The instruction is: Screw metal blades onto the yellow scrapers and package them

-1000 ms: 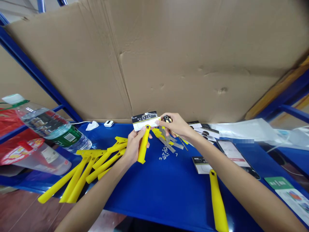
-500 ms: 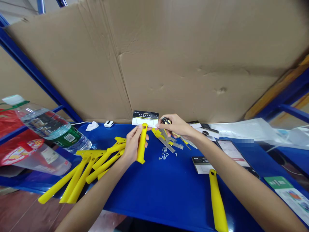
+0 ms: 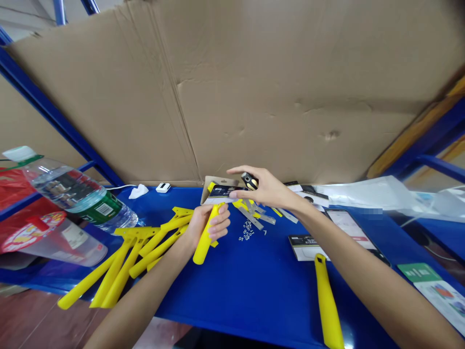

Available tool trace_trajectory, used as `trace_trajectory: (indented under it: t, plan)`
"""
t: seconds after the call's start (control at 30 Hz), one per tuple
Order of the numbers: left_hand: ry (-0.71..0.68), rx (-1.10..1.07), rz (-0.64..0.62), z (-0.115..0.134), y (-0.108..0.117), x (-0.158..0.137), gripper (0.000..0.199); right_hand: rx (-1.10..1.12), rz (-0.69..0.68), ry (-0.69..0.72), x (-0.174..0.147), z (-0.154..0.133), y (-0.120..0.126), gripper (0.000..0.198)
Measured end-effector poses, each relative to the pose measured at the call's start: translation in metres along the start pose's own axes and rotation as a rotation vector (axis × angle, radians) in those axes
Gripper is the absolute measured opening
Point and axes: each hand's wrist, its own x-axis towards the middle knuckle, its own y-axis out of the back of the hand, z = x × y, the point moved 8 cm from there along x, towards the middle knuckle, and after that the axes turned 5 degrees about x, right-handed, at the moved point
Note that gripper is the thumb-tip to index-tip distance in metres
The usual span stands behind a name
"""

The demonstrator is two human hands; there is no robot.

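My left hand (image 3: 211, 225) is closed around a yellow scraper handle (image 3: 204, 244), its lower end tilted toward me. Just above it, a folded black-and-white header card (image 3: 222, 190) stands partly opened, with a yellow part showing inside the fold. My right hand (image 3: 267, 186) has its thumb at the card's right edge and its index finger raised apart. A black-and-yellow screwdriver handle (image 3: 250, 181) is tucked in that hand; most of the tool is hidden. Small nuts and screws (image 3: 247, 230) and metal blades (image 3: 254, 218) lie below it on the blue table (image 3: 250, 291).
Several yellow scrapers (image 3: 125, 252) lie at left, near a water bottle (image 3: 83, 194) and a plastic cup (image 3: 69, 237). At right are another yellow handle (image 3: 327, 300), a card packet (image 3: 305, 247) and a phone (image 3: 354, 230). A cardboard sheet (image 3: 254, 97) stands behind.
The yellow handle has come down and toward me, tilting further. The card has turned from facing me to a spread fold. My right index finger has lifted away from it.
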Motion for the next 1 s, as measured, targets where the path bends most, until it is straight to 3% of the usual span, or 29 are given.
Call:
trace_trajectory:
  t: [0.1, 0.17, 0.53, 0.6, 0.7, 0.87, 0.93, 1.0]
  plan:
    - [0.055, 0.089, -0.090, -0.008, -0.007, -0.001, 0.025, 0.055, -0.082, -0.144, -0.003, 0.009, -0.007, 0.031]
    - [0.045, 0.137, -0.085, -0.009, -0.007, 0.000, 0.028, 0.057, -0.068, -0.163, -0.004, 0.011, -0.005, 0.025]
    - [-0.089, 0.351, 0.195, 0.000, 0.009, 0.006, 0.032, -0.045, 0.064, -0.127, 0.002, 0.015, 0.017, 0.026]
    - [-0.195, 0.427, 0.252, 0.006, 0.012, 0.006, 0.034, -0.060, 0.096, -0.108, 0.003, 0.016, 0.021, 0.022]
    - [-0.459, 0.626, 0.382, 0.021, 0.016, -0.001, 0.039, -0.066, 0.132, -0.113, 0.003, 0.019, 0.027, 0.017]
    - [-0.811, 1.013, 0.653, 0.037, 0.007, -0.027, 0.072, -0.045, 0.126, -0.156, 0.000, 0.014, 0.026, 0.032]
    - [-0.876, 1.163, 0.648, 0.038, -0.005, -0.032, 0.064, -0.030, 0.111, -0.134, 0.000, 0.008, 0.024, 0.039]
    - [-0.883, 1.248, 0.568, 0.036, -0.013, -0.031, 0.048, -0.015, 0.092, -0.136, -0.001, 0.005, 0.020, 0.033]
